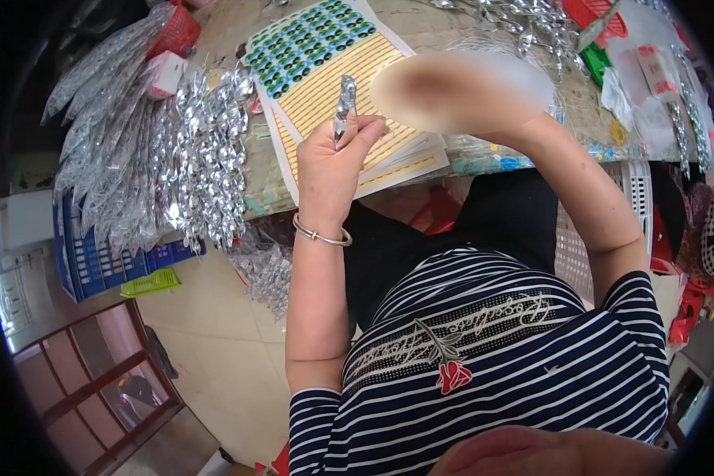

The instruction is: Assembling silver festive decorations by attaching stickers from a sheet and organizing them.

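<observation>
My left hand is closed around the lower end of a slim, shiny silver piece that stands upright out of the grip. Its thumb and forefinger are pinched together and point to the right. My right hand is level with it on the right, over the worktable; a smeared oval covers its fingers, so whether it holds anything is hidden. Beneath the hands lie stacked sheets: one carries rows of green and black eye-like stickers, and below these is a yellow area with dark stripes.
Strands of silver pieces hang over the left table edge, beside bundles in clear plastic. A red basket and white box are at the far left. Below stands a blue crate. Another red basket is at the far right.
</observation>
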{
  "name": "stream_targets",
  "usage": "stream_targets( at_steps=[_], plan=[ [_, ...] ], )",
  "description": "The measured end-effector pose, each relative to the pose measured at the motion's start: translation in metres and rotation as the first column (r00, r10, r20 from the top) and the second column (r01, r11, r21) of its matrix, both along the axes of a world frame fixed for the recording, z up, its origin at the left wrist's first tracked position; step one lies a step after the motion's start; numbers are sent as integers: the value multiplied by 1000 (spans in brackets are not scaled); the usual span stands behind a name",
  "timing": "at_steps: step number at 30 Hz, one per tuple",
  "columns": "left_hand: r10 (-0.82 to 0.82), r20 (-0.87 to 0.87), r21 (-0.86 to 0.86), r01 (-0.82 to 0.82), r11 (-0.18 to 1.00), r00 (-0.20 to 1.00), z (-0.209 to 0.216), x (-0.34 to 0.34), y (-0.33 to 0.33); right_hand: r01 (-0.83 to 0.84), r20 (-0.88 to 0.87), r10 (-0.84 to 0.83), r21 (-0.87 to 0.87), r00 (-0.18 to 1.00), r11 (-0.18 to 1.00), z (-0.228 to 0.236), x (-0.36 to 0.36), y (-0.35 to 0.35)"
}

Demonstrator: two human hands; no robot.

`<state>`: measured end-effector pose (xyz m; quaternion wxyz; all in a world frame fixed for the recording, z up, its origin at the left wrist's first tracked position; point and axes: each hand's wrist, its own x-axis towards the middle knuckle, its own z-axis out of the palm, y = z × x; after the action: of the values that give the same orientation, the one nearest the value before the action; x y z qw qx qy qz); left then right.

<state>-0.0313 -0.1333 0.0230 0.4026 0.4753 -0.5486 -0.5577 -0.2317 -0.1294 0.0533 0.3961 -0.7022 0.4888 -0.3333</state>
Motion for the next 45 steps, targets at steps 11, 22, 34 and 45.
stream_targets(
  at_steps=[11, 22, 34, 45],
  plan=[
    [58, 245, -99, -34, 994, 968, -15, 29, -7, 90, -65, -95, -67, 993, 994, -15, -43, -13],
    [42, 155, 5, -43, 999, 987, -9, 31, 7, -49, -514, -483, -719, 709, 694, -34, -63, -19],
    [-141, -26, 215, 143, 966, 990, 13, 25, 44, -56, -79, 53, -31, 995, 998, -11, 28, 56],
    [-137, -159, 166, 163, 972, 978, -13, 20, 69, 118, 431, -173, 151, 885, 981, -6, 21, 76]
  ],
)
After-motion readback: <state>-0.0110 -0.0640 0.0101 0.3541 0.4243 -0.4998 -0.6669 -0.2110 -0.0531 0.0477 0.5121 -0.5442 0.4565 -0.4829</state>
